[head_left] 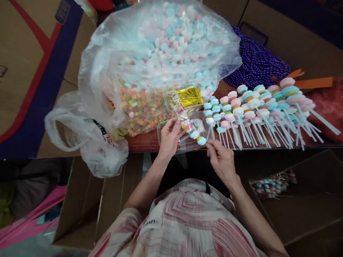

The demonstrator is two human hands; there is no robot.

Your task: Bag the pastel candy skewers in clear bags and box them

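My left hand (pixel 170 137) is closed on a clear printed bag (pixel 184 117), pinching its side between thumb and fingers. A marshmallow skewer (pixel 194 135) with pastel blue, pink, white and yellow pieces sits partly inside that bag, tilted down to the right. My right hand (pixel 222 159) pinches the skewer's lower end, just past the blue marshmallow; the stick itself is mostly hidden by the fingers. Under my hands lies a clear plastic tray (pixel 209 129) with more printed bags. Behind it, gold twist ties (pixel 189 96) fill another clear container.
Many marshmallow skewers (pixel 249 105) are piled at the right. A big plastic bag of marshmallows (pixel 171 39) stands behind orange and green candies (pixel 146 109). Purple cord (pixel 257 57) lies at the back. Below right, an open cardboard box (pixel 302 210) holds wrapped skewers (pixel 274 185).
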